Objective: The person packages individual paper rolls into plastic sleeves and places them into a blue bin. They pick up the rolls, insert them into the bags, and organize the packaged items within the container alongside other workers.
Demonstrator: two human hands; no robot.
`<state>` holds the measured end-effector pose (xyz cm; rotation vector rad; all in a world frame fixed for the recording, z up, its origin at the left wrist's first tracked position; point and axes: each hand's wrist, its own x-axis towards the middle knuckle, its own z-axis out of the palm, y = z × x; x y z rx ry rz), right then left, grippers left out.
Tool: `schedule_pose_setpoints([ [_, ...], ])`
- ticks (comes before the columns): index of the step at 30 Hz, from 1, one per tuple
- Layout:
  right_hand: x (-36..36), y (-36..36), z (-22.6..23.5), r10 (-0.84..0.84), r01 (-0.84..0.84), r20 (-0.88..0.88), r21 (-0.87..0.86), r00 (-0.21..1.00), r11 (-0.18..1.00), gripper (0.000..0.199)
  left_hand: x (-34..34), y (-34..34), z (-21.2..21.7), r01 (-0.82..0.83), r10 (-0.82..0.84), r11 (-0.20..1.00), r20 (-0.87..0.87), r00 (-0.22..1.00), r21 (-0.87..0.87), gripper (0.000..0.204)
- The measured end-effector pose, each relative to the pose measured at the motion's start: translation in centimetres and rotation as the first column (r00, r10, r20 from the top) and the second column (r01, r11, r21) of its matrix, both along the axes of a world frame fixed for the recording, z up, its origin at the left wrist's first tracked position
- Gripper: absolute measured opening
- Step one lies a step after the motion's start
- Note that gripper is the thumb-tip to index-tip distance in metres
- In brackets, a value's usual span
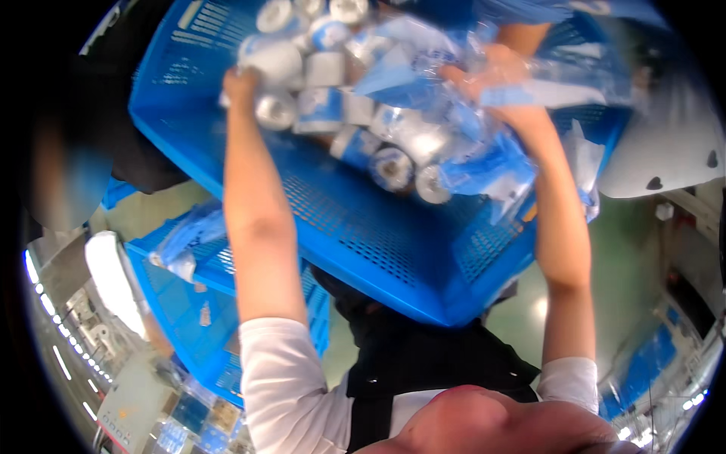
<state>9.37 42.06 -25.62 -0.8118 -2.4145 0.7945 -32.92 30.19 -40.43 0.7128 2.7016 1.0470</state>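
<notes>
A large blue plastic basket (363, 246) with slotted walls fills the upper middle of the view, tilted so that one corner points down toward the wearer. Below it is the wearer's body, in a black garment (431, 363) over a white short-sleeved shirt (280, 363); both bare forearms reach up and over the basket's near edge. At lower left, partly behind the left arm, sits a second blue basket (170, 295), with a crumpled blue-and-clear bag (193, 238) at its upper edge. To the right of the large basket is a white surface (658, 159) marked with small black hearts, and a greenish floor (631, 242) shows beneath it. At the top right, a blue sleeve (529, 11) appears to belong to another person.

Inside the large basket, crumpled clear and blue plastic wrapping (491, 166) lies toward the right, partly covering a heap of white rolls (325, 68), some banded in blue. The heap lies in the basket's far and middle part, between the two hands; several rolls turn their round ends toward the viewer.

The left hand (242, 83) is at the heap's left edge, fingers bent against a white roll; blur hides whether it grips. The right hand (507, 87) is among the wrapping on the right, its fingers partly curled, with clear film around them; how firmly they close cannot be told.
</notes>
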Motion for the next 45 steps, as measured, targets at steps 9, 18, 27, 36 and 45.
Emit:
schedule_pose_setpoints([
  [9, -1.9, -2.2, 2.4, 0.150, -0.149, -0.079, 0.026, 0.986, 0.989, 0.030, 5.0, 4.2, -4.2, 0.737, -0.636, 0.371, 0.423, 0.645, -0.564, 0.028],
  [18, -2.6, -4.0, 1.9, 0.097, -0.081, 0.138, -0.117, 0.986, 0.990, 0.031, 16.7, 1.9, -6.1, 0.534, -0.606, 0.503, 0.163, 0.778, -0.680, 0.028],
  [27, -3.4, -4.1, 1.2, 0.152, -0.152, -0.009, -0.075, 0.988, 0.986, 0.018, 11.2, 1.8, -3.2, 0.656, -0.657, 0.281, 0.357, 0.663, -0.701, 0.042],
  [36, -0.9, -1.7, 3.2, -0.129, 0.129, 0.014, -0.244, 0.992, 0.961, 0.035, 10.8, 6.4, 14.9, 0.626, -0.583, 0.771, 0.529, 0.617, 0.119, 0.057],
  [45, 0.3, -2.7, 3.7, 0.126, -0.209, -0.181, -0.581, 0.975, 0.787, 0.053, 19.5, 4.1, 16.4, 0.278, -0.704, 0.710, 0.666, 0.247, 0.647, 0.040],
])
